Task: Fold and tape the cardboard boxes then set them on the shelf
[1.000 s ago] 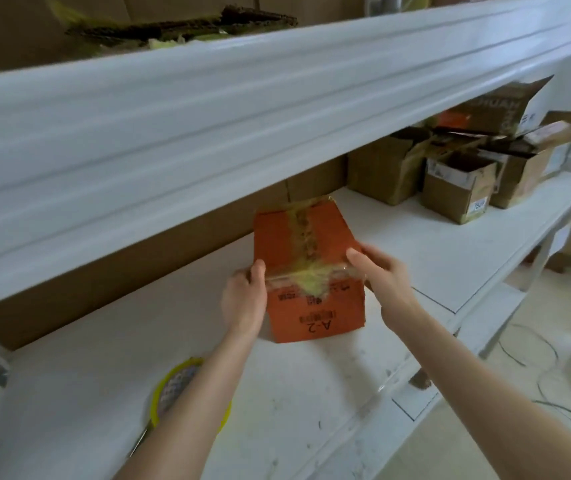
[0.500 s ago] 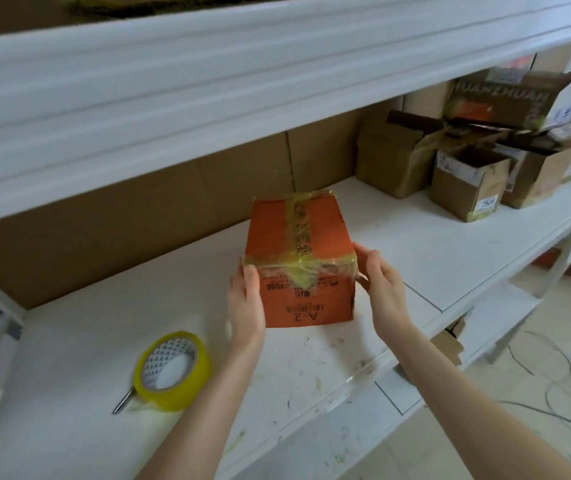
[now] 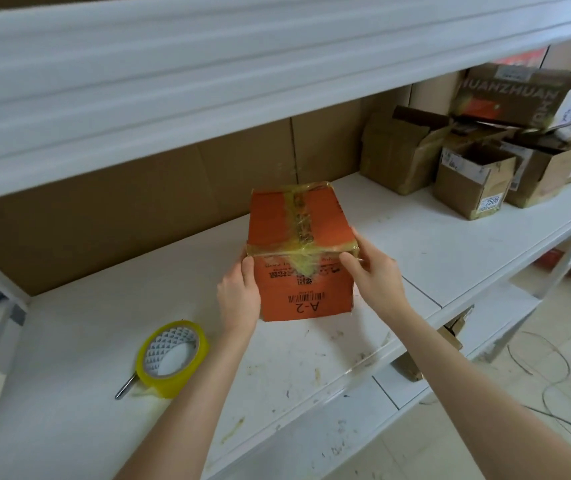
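Lying flat on the shelf, left of the hands, is a yellow tape roll; a thin metal tool pokes out from under its near edge, too small to identify. At the far right of the same board sits a cluster of brown boxes, several with flaps open, one printed with dark lettering. Cardboard sheets line the back. An upper shelf juts overhead and closes off the space above. Cables trail across the floor at the right.

Between tape roll and brown boxes, well apart from both, is the orange box, sealed with yellowish tape along its top and across the near edge, its front marked "A-2" upside down. Whether its base touches the board I cannot tell.

Both arms reach forward. The left hand grips the box's left side, thumb on the front face by the taped edge. The right hand grips the right upper corner, thumb on the front, fingers curled round the side.
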Tool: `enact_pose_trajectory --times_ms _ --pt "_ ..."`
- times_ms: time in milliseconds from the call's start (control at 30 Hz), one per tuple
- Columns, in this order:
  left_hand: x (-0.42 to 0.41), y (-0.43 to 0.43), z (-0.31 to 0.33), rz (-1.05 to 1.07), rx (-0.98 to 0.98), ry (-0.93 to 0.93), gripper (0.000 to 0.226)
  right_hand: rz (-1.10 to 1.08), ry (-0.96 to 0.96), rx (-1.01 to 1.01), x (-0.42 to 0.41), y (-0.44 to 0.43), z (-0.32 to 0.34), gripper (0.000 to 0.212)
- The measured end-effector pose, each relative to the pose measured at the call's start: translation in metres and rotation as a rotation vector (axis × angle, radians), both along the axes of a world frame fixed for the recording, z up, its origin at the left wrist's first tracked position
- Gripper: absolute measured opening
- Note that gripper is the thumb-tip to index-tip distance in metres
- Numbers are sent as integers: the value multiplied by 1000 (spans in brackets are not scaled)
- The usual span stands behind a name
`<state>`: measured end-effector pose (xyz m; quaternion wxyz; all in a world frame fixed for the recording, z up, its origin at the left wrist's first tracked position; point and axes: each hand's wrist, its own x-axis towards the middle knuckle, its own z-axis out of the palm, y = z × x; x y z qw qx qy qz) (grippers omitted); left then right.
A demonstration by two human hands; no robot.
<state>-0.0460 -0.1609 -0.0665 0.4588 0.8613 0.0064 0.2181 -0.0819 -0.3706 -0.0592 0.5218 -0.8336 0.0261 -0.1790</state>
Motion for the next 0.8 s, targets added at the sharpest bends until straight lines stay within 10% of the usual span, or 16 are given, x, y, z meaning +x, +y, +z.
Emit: enact_pose_trajectory --times_ms 100,233,800 --pt "1 27 6 -306 -178 69 39 190 46 289 -10 -27 4 45" --pt "2 52 12 -548 -158 48 48 244 12 41 -16 -38 18 48" --pt "-13 28 9 -195 136 -176 51 126 -102 20 -18 -31 13 39"
